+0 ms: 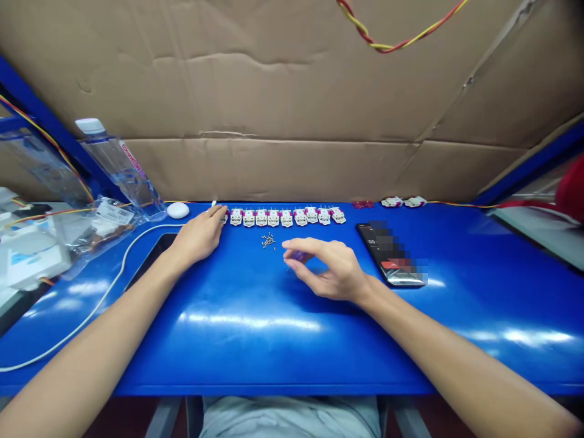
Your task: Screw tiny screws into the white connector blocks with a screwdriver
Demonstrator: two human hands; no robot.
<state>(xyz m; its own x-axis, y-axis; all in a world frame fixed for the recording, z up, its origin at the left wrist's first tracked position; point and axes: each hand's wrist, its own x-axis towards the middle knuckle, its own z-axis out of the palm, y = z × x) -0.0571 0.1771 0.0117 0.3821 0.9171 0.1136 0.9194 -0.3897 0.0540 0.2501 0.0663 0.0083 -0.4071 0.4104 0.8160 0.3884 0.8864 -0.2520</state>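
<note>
A row of small white and magenta plastic parts (272, 218), with thin pins on their far side, lies along the back of the blue table. My left hand (203, 234) is at the row's left end, its fingers closed on the leftmost part (224, 217), which they mostly cover. Nearer to me than the row is a loose pile of tiny brass-coloured screws (268, 241). Just right of the screws, my right hand (331, 267) is raised over the table with thumb and forefinger curled close together. A small purplish, see-through thing (298, 255) shows between them; its kind is unclear.
A phone (390, 258) lies right of my right hand; a dark flat device (152, 261) sits under my left forearm. Two similar parts (404, 202) and red pieces (362, 205) are at the back right. Left stand a water bottle (121, 167), plastic bag (103, 228) and white cable (119, 277).
</note>
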